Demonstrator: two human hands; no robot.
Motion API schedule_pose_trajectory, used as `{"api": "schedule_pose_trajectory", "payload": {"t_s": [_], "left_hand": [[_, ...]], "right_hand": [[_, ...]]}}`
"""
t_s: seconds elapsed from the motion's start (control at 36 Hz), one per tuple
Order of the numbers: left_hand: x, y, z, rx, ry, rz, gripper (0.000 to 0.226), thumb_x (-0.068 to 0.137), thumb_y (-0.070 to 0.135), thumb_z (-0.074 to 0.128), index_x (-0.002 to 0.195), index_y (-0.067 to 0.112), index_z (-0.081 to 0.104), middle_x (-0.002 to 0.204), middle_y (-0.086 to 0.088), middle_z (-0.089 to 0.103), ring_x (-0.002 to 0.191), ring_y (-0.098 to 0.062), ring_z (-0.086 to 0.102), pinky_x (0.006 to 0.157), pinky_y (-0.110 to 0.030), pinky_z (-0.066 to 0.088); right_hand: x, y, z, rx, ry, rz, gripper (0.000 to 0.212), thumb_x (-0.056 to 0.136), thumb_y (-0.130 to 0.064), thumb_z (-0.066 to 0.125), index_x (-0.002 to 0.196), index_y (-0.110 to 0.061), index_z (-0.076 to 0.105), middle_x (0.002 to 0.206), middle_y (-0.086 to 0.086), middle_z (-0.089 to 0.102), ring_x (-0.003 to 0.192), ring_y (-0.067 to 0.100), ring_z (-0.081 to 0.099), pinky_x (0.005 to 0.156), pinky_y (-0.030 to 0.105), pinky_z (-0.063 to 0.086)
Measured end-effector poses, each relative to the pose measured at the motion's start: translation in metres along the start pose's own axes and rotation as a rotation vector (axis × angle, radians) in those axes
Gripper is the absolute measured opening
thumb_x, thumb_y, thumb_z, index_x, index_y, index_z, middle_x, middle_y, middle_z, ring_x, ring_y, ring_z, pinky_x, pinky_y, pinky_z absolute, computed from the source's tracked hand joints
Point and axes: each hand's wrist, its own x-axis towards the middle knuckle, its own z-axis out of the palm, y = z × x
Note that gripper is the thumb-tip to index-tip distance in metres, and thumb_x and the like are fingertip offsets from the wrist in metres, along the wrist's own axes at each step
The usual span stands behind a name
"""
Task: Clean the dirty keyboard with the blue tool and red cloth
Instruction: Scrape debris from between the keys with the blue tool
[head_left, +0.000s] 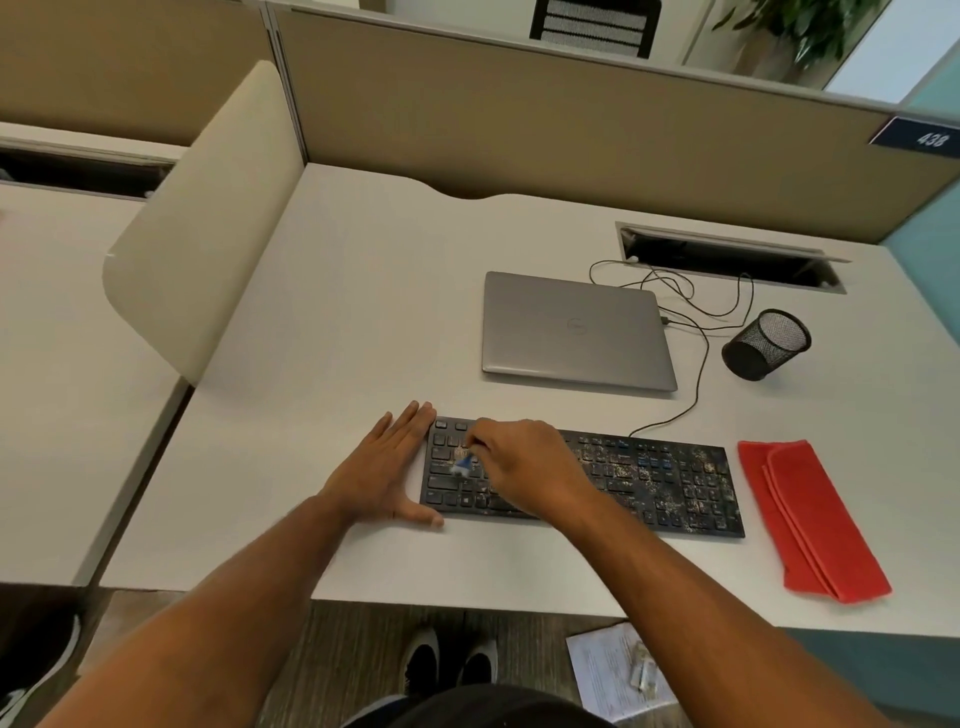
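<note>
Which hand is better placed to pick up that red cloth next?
Right. The red cloth lies past the keyboard's right end; the left hand steadies the far left edge. The right hand must first drop the blue tool.

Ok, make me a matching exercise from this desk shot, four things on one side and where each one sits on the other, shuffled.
Things:
1. red cloth
2. blue tool
3. laptop
4. mesh pen cup

Places:
A. behind the keyboard, lid closed
B. right of the laptop
C. right of the keyboard
D. in the right hand, over the keys

Pairs: 1-C, 2-D, 3-A, 4-B
</note>
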Motion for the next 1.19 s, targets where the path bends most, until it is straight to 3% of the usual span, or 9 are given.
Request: {"api": "schedule_pose_trajectory", "payload": {"t_s": [0.11, 0.31, 0.42, 0.64, 0.86, 1.0, 1.19], "left_hand": [[0.0, -0.001, 0.0, 0.023, -0.015, 0.003, 0.149, 0.063, 0.1, 0.058, 0.162, 0.021, -0.021, 0.171, 0.006, -0.018, 0.155, -0.007, -0.024, 0.129, -0.039, -0.009], [-0.001, -0.001, 0.0, 0.017, -0.005, 0.007, 0.149, 0.063, 0.1, 0.058, 0.161, 0.021, -0.022, 0.172, 0.004, -0.015, 0.155, -0.008, -0.023, 0.129, -0.04, -0.008], [0.0, -0.002, 0.001, 0.01, -0.001, 0.001, 0.149, 0.063, 0.099, 0.059, 0.162, 0.021, -0.02, 0.173, 0.004, -0.013, 0.155, -0.007, -0.022, 0.13, -0.04, -0.006], [0.0, -0.001, 0.001, 0.034, -0.013, 0.003, 0.147, 0.063, 0.1, 0.057, 0.162, 0.023, -0.02, 0.171, 0.006, -0.017, 0.154, -0.007, -0.025, 0.129, -0.039, -0.009], [0.0, -0.002, 0.001, 0.012, -0.005, 0.003, 0.15, 0.062, 0.1, 0.058, 0.162, 0.02, -0.019, 0.173, 0.003, -0.013, 0.155, -0.008, -0.022, 0.13, -0.041, -0.006], [0.0, -0.002, 0.0, 0.004, -0.003, 0.003, 0.149, 0.062, 0.1, 0.058, 0.162, 0.021, -0.019, 0.172, 0.004, -0.013, 0.155, -0.007, -0.023, 0.13, -0.041, -0.006], [0.0, -0.001, 0.0, 0.022, -0.008, 0.006, 0.149, 0.062, 0.101, 0.056, 0.162, 0.02, -0.019, 0.173, 0.004, -0.014, 0.155, -0.008, -0.022, 0.13, -0.041, -0.005]], "right_hand": [[0.008, -0.022, 0.01, 0.076, -0.015, -0.032, 0.015, 0.102, -0.029, 0.051, 0.107, -0.023, 0.064, 0.086, 0.0, 0.071, 0.071, 0.02, 0.064, 0.065, 0.037, 0.056], [0.002, -0.013, 0.012, -0.063, -0.085, -0.077, 0.009, 0.096, -0.018, 0.063, 0.104, -0.019, 0.06, 0.084, 0.001, 0.07, 0.065, 0.018, 0.059, 0.059, 0.032, 0.051], [0.002, 0.006, 0.004, -0.112, -0.077, -0.02, 0.005, 0.098, -0.02, 0.056, 0.093, -0.02, 0.058, 0.074, 0.0, 0.066, 0.064, 0.021, 0.06, 0.06, 0.035, 0.054], [0.02, -0.021, 0.009, 0.181, 0.022, 0.033, 0.018, 0.103, -0.032, 0.051, 0.114, -0.029, 0.065, 0.09, -0.003, 0.073, 0.072, 0.015, 0.064, 0.067, 0.033, 0.055], [0.018, -0.019, 0.002, -0.108, -0.078, -0.044, 0.015, 0.095, -0.014, 0.06, 0.109, -0.017, 0.062, 0.088, 0.005, 0.072, 0.064, 0.019, 0.051, 0.061, 0.03, 0.039], [0.015, 0.0, -0.01, -0.176, -0.143, -0.021, 0.014, 0.096, -0.016, 0.061, 0.109, -0.016, 0.062, 0.087, 0.006, 0.07, 0.068, 0.019, 0.057, 0.069, 0.036, 0.055], [0.02, -0.02, -0.006, -0.041, -0.044, -0.043, 0.015, 0.102, -0.021, 0.052, 0.113, -0.021, 0.062, 0.082, 0.004, 0.07, 0.065, 0.02, 0.058, 0.061, 0.034, 0.052]]}}
